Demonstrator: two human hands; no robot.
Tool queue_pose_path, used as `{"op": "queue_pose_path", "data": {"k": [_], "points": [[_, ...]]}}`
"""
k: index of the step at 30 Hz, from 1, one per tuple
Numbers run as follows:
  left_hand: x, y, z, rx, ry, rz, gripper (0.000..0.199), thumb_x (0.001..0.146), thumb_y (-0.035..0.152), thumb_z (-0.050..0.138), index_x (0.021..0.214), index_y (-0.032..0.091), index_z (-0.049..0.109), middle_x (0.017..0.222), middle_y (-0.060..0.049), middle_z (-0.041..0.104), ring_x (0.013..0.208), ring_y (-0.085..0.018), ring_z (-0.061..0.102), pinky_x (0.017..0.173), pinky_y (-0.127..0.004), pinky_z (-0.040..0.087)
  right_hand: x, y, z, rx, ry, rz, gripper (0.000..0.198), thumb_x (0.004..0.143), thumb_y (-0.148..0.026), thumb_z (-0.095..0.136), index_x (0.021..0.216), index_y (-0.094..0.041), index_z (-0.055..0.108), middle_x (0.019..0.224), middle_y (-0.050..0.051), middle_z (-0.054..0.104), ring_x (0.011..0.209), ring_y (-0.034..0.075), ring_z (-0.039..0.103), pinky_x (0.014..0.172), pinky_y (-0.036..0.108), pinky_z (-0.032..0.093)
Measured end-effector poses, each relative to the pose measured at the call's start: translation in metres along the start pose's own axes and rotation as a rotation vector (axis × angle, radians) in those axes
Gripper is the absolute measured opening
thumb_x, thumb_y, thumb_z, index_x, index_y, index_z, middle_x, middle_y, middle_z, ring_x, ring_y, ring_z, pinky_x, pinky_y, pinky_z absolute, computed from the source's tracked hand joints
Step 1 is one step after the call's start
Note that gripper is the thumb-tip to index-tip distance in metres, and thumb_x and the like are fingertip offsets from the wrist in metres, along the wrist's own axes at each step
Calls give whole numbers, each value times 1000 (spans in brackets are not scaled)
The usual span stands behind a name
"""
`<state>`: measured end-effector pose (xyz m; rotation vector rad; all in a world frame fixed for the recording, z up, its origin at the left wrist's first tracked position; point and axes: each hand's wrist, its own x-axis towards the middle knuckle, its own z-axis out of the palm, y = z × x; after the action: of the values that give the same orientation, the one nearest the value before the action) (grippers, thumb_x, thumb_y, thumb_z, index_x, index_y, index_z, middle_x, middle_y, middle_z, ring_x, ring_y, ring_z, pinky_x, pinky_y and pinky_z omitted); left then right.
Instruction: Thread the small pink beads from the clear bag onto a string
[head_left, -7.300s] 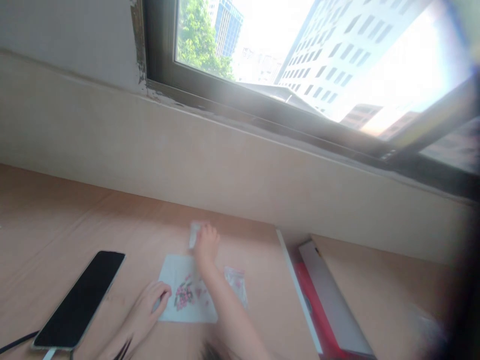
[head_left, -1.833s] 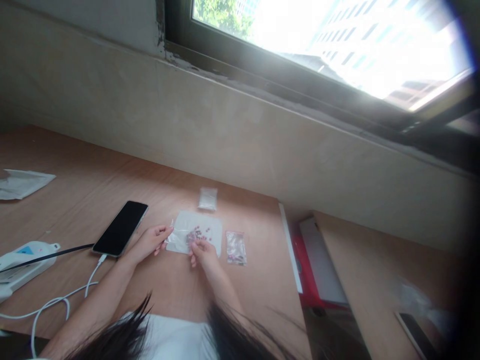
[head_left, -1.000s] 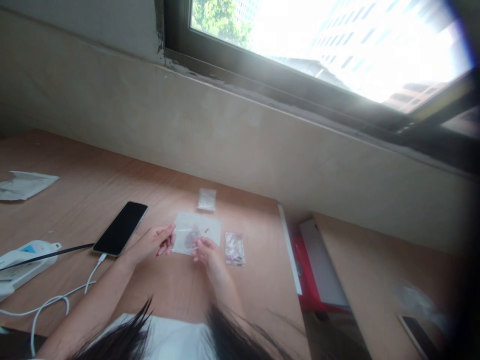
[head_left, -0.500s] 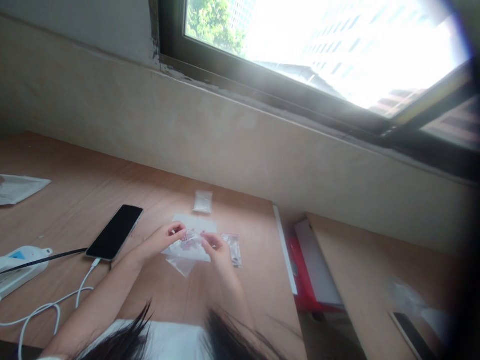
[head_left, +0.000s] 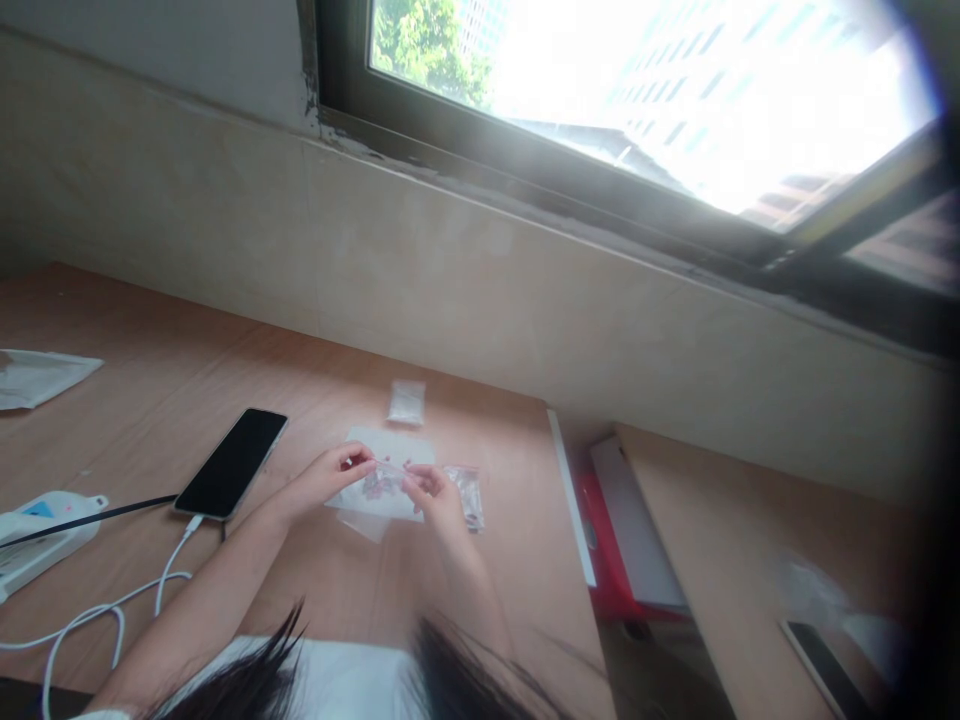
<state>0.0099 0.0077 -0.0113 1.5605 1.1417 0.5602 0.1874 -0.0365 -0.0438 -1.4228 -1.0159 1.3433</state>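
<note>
Both hands hold a small clear plastic bag (head_left: pixel 391 470) stretched between them, low over a white sheet (head_left: pixel 352 497). My left hand (head_left: pixel 341 470) pinches its left end with thumb and forefinger. At the other end, the fingertips of my right hand (head_left: pixel 436 492) are closed on it. Small pinkish-purple pieces (head_left: pixel 384 487) show at the sheet, partly behind the bag; I cannot tell whether any are inside it. A clear plastic piece (head_left: pixel 365 524) sticks out at the sheet's near edge. Just right of my right hand lies a clear packet (head_left: pixel 472 497) with greyish contents.
A white packet (head_left: pixel 406 403) lies beyond the sheet. To the left are a black phone (head_left: pixel 232 464) with a white cable (head_left: pixel 171 562), a power strip (head_left: pixel 45 535) and a white pouch (head_left: pixel 45 378). A red item (head_left: pixel 600 540) stands in the gap between the tables.
The bag between my hands now looks narrower and more taut than before. Both hands stay in nearly the same place, still pinching it.
</note>
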Motion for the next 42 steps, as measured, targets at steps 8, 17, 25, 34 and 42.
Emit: {"op": "queue_pose_path", "data": {"k": [8, 17, 25, 34, 42], "points": [[-5, 2, -7, -18, -55, -14, 28, 72, 38, 50, 74, 13, 61, 75, -3, 59, 72, -16, 52, 62, -23, 36, -1, -6, -1, -82, 76, -3, 16, 58, -27, 60, 60, -12, 54, 60, 0, 50, 59, 11, 44, 56, 21, 33], [-2, 5, -3, 42, 24, 21, 30, 72, 39, 49, 71, 11, 60, 70, -4, 57, 66, -15, 50, 59, -24, 36, 5, -6, 10, -89, 22, -114, 17, 68, -30, 54, 67, -12, 54, 69, 2, 55, 67, 13, 49, 63, 22, 36], [-5, 9, -1, 31, -107, 78, 28, 76, 38, 45, 70, 13, 56, 70, -1, 51, 66, -12, 46, 61, -22, 34, 4, -4, 16, -207, 53, -153, 12, 69, -23, 53, 65, -12, 52, 66, 1, 54, 64, 12, 48, 59, 21, 35], [-2, 4, 7, 9, -151, 95, 31, 77, 40, 41, 68, 13, 53, 68, 0, 48, 66, -12, 45, 60, -21, 34, 4, -2, 19, -139, 48, -45, 21, 64, -32, 60, 63, -11, 55, 65, 4, 57, 63, 14, 51, 60, 23, 37], [-2, -7, -2, -25, -78, 16, 36, 77, 45, 41, 71, 13, 57, 70, -1, 52, 68, -14, 46, 61, -21, 34, 14, 12, 13, -118, 18, -39, 35, 65, -47, 58, 61, -12, 56, 64, 5, 57, 63, 15, 51, 62, 25, 37]]}}
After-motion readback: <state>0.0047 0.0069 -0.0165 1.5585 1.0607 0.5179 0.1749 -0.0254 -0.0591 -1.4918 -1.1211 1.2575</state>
